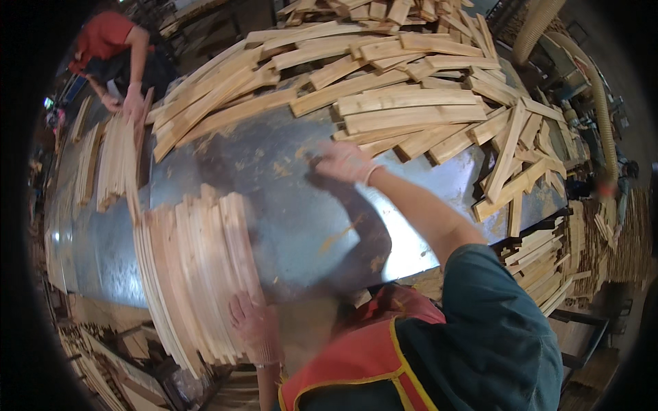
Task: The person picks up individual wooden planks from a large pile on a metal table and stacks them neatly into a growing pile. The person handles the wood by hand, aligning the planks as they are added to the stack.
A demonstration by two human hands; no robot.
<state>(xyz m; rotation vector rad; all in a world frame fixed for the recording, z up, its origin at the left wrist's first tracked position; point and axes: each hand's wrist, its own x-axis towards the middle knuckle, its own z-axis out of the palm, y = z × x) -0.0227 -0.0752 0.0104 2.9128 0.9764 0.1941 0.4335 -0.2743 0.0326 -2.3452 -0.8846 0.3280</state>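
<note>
A row of wooden slats [199, 274] lies side by side at the left part of the metal-topped table [288, 226], their near ends overhanging its front edge. My left hand [253, 325], in a light glove, rests against the near right end of these slats with its fingers stretched over the wood. Reaching out over the middle of the table, my right hand [346, 163] is gloved too and blurred by motion. No board shows in it, and its fingers are smeared. Just beyond it lie loose boards [411, 113] from a large heap.
Across the table at far left, a person in a red shirt [110, 41] handles another bundle of slats [116, 161]. Jumbled boards [510, 157] lean at the right. Stacked wood [541, 264] stands below the right edge, and a ribbed hose [600, 103] hangs beyond.
</note>
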